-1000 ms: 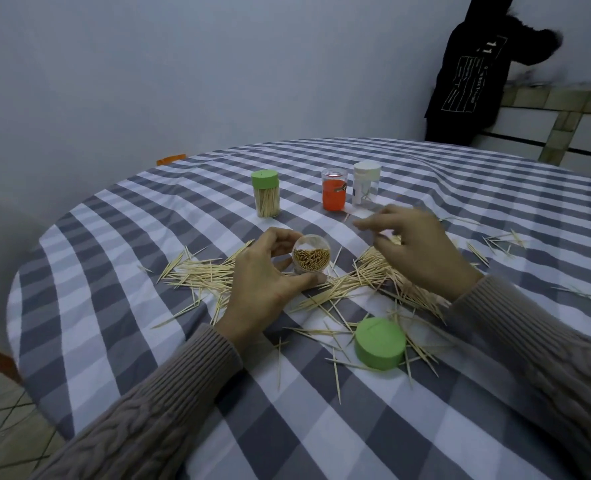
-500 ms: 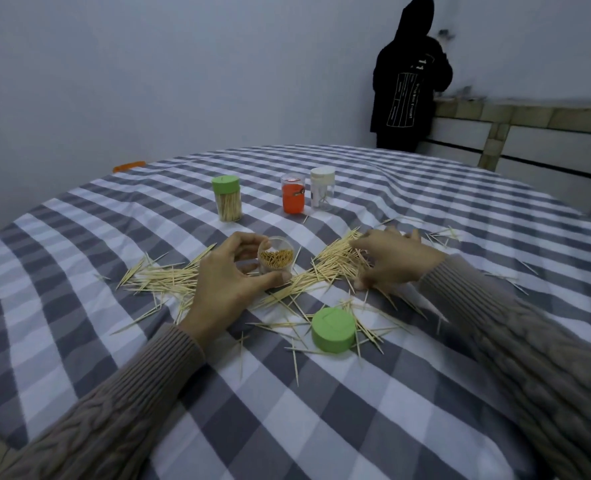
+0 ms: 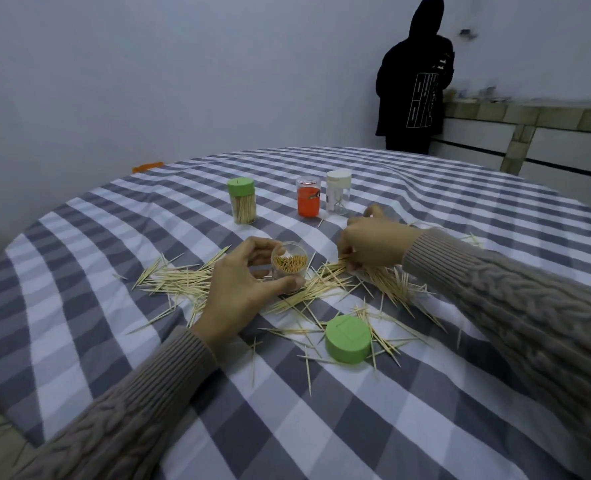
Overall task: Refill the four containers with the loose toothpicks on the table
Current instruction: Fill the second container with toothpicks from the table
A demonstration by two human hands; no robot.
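My left hand [image 3: 238,289] is wrapped around a small clear container [image 3: 289,268], thumb on the near side and fingers curled behind it, holding it upright on the desk [image 3: 79,306] with its open mouth showing a bundle of toothpick tips inside. My right hand [image 3: 373,245] is pressed down on the loose toothpicks [image 3: 384,285] just to the right of it, fingers bunched and pinching at the edge of the pile; I cannot tell how many sticks are caught between them. More toothpicks lie scattered to the left of my left hand and across the checked cloth in front of me. A green lid [image 3: 348,338] rests flat among the nearer sticks, below and between my hands. Farther back stand three capped containers: a green-lidded one [image 3: 241,205] full of toothpicks, an orange one [image 3: 308,201], and a white-lidded one [image 3: 338,196] just beside it. A person in a dark hooded top [image 3: 417,81] stands by the wall beyond the desk.
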